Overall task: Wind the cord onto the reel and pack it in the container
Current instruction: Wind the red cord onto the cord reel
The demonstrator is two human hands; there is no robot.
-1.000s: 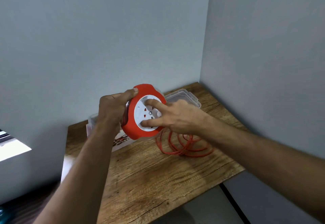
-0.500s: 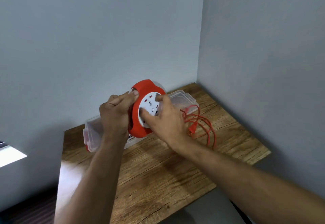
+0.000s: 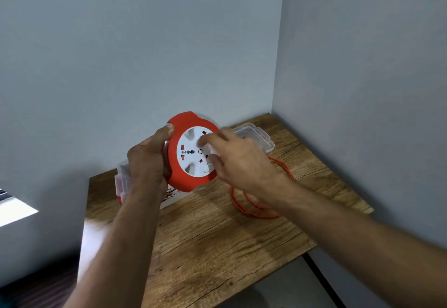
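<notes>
I hold a round red reel (image 3: 177,174) with a white socket face (image 3: 191,156) upright above the wooden table (image 3: 217,240). My left hand (image 3: 146,162) grips the reel's left rim. My right hand (image 3: 238,162) rests its fingertips on the white face, blurred by motion. Loose loops of orange cord (image 3: 244,207) lie on the table under my right wrist, running up toward the reel. A clear plastic container (image 3: 260,135) stands behind the reel against the wall, partly hidden by both hands.
The table sits in a corner, with grey walls (image 3: 362,90) at the back and right. A printed paper (image 3: 170,197) lies under the container. The table's front edge drops to the floor (image 3: 285,290).
My right hand has moved round the white face, from its left side to its upper right. The cord loops have dropped from beside the container to the table under my wrist.
</notes>
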